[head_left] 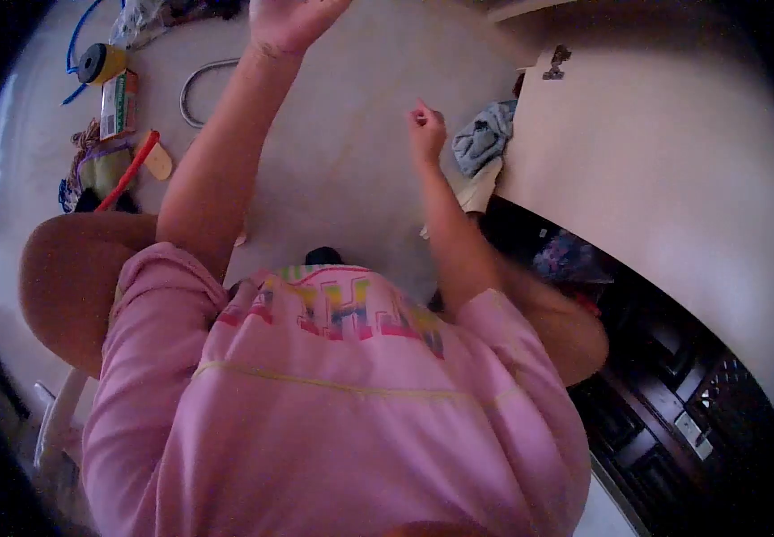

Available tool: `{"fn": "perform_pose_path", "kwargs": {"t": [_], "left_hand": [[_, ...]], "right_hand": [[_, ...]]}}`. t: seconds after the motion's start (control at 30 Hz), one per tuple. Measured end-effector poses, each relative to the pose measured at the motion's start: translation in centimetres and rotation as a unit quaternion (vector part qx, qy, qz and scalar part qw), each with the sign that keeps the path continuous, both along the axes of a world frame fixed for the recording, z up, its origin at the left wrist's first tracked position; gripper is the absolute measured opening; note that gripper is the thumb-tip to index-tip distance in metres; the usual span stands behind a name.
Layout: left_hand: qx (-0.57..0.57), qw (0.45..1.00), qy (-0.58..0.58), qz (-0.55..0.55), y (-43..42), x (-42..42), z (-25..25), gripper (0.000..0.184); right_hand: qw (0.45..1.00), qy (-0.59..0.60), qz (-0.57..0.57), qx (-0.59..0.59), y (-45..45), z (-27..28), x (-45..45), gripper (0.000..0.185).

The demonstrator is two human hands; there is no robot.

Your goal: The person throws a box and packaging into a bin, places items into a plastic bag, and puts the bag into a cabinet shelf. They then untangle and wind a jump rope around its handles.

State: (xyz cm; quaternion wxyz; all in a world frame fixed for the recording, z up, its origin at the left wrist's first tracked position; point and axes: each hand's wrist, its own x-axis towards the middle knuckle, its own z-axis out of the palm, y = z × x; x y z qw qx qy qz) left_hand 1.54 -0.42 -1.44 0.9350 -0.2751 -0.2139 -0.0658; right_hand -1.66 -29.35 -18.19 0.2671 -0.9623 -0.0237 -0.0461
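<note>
My left hand reaches to the top edge of the view, its fingers cut off by the frame. Below and left of it, a curved grey tube lies on the pale floor. My right hand is raised over the floor near the middle, its fingers curled together. Whatever may be between them is too small to make out. Just right of this hand lies a bunched grey-blue cloth, with a cream cloth below it.
At the left are a yellow-and-black spool, a box, a red strap, a flat tan piece and a green pouch. A large pale panel and dark carved furniture stand at the right.
</note>
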Motion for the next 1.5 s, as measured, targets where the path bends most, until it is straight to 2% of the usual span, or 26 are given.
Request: {"fn": "perform_pose_path", "kwargs": {"t": [0.07,0.1,0.2,0.3,0.4,0.5,0.6,0.7,0.8,0.83,0.87,0.9,0.93,1.0,1.07,1.13,1.2,1.3,1.37,1.4,1.43,1.5], "left_hand": [[0.014,0.999,0.032,0.005,-0.3,0.0,-1.3,0.068],[0.039,0.999,0.029,0.017,0.0,0.2,-1.6,0.068],[0.077,0.996,0.025,0.034,0.1,0.6,-2.8,0.067],[0.084,0.996,0.024,0.026,-0.1,1.2,-3.6,0.067],[0.083,0.996,0.032,0.015,-0.2,1.2,-4.1,0.066],[0.073,0.997,0.036,-0.002,-0.3,1.2,-4.4,0.065],[0.071,0.996,0.045,-0.006,-0.5,1.2,-4.6,0.065],[0.058,0.997,0.051,-0.014,-0.2,0.7,-4.2,0.064],[0.054,0.998,0.041,-0.018,0.4,0.4,-3.5,0.064],[0.056,0.998,0.032,-0.014,0.6,0.4,-3.2,0.065],[0.058,0.998,0.021,-0.009,0.9,0.4,-2.7,0.065],[0.057,0.998,0.007,-0.004,1.2,0.3,-2.1,0.066],[0.057,0.998,-0.007,0.002,1.6,0.1,-1.3,0.066],[0.057,0.998,-0.025,0.020,2.5,-0.7,0.6,0.067],[0.057,0.997,-0.038,0.045,3.5,-1.9,2.9,0.068],[0.050,0.994,-0.079,0.049,4.6,-3.2,5.5,0.068],[0.047,0.991,-0.108,0.061,5.3,-4.9,8.2,0.069],[0.056,0.989,-0.110,0.084,6.0,-7.4,12.2,0.065],[0.078,0.989,-0.087,0.093,5.9,-8.3,14.1,0.058],[0.038,0.987,-0.135,0.081,5.9,-7.6,13.8,0.066],[0.000,0.982,-0.178,0.064,5.9,-6.5,12.9,0.073],[0.026,0.986,-0.144,0.084,6.0,-5.5,13.2,0.076]], "right_hand": [[1.000,0.014,-0.004,-0.026,0.5,-2.6,-2.0,0.044],[0.998,0.053,-0.010,-0.035,1.4,-3.8,-2.1,0.054],[0.990,0.022,-0.009,-0.138,2.1,-6.6,-2.2,0.063],[0.977,-0.064,0.018,-0.204,2.6,-7.8,-1.4,0.063],[0.969,-0.051,-0.007,-0.241,3.4,-7.4,-1.2,0.061],[0.969,-0.016,0.010,-0.247,4.1,-6.2,-1.4,0.060],[0.944,0.127,0.143,-0.270,5.7,-4.5,-2.7,0.060],[0.964,0.021,0.116,-0.238,7.8,-6.3,-5.2,0.056],[0.969,-0.051,0.139,-0.196,7.3,-7.4,-4.9,0.049],[0.991,0.058,0.098,-0.070,6.9,-7.5,-4.6,0.046],[0.983,0.165,0.058,0.057,6.5,-7.3,-4.0,0.044],[0.946,0.269,0.017,0.183,6.2,-6.7,-3.5,0.042],[0.906,0.271,-0.040,0.322,6.0,-4.9,-2.7,0.041],[0.759,0.262,-0.145,0.579,4.9,-0.2,-0.9,0.045],[0.585,0.260,-0.096,0.762,3.9,5.3,2.4,0.045],[0.622,0.230,-0.056,0.747,5.0,13.6,4.8,0.048],[0.667,0.225,0.061,0.707,6.6,22.0,5.1,0.051],[0.781,0.212,0.135,0.572,10.2,32.4,2.3,0.054],[0.777,0.239,0.158,0.560,11.0,35.4,0.4,0.055],[0.774,0.253,0.175,0.554,11.9,36.8,-0.7,0.055],[0.737,0.264,0.179,0.596,12.6,37.9,-2.7,0.058],[0.650,0.287,0.192,0.677,13.7,39.1,-6.6,0.062]]}}
